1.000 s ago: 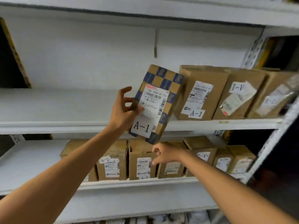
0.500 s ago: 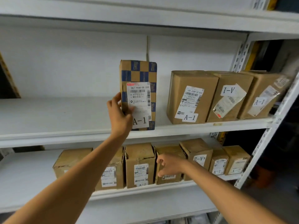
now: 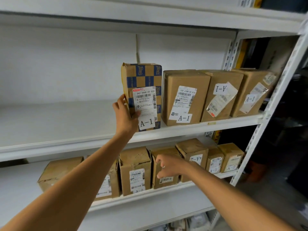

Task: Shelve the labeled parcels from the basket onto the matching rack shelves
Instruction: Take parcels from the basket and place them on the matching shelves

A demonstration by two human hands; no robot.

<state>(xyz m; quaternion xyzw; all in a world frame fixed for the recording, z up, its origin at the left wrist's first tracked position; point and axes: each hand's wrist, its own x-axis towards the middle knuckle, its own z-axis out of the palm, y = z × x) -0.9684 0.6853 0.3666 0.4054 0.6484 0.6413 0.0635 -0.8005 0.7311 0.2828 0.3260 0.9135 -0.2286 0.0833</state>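
The left hand (image 3: 125, 116) is gripping the blue-checkered parcel (image 3: 143, 90) by its lower left edge, thumb across the front by the shipping label, fingers hidden behind the side. The parcel is standing upright on the upper shelf (image 3: 66, 140), its "A-1" sticker (image 3: 146, 122) facing out, probably so the code reads from the aisle. It is sitting just left of the plain A-1 box (image 3: 185, 97), with a narrow gap between them; two more A-1 boxes are leaning further right, so this looks like the matching row. The hand is likely steadying the tall, narrow parcel so it does not tip before release.

The right hand (image 3: 168, 167) is hovering lower down, loosely curled and holding nothing, in front of the A-2 boxes (image 3: 135, 170) on the lower shelf (image 3: 150, 194); whether it is touching one I cannot tell. The basket is out of view.
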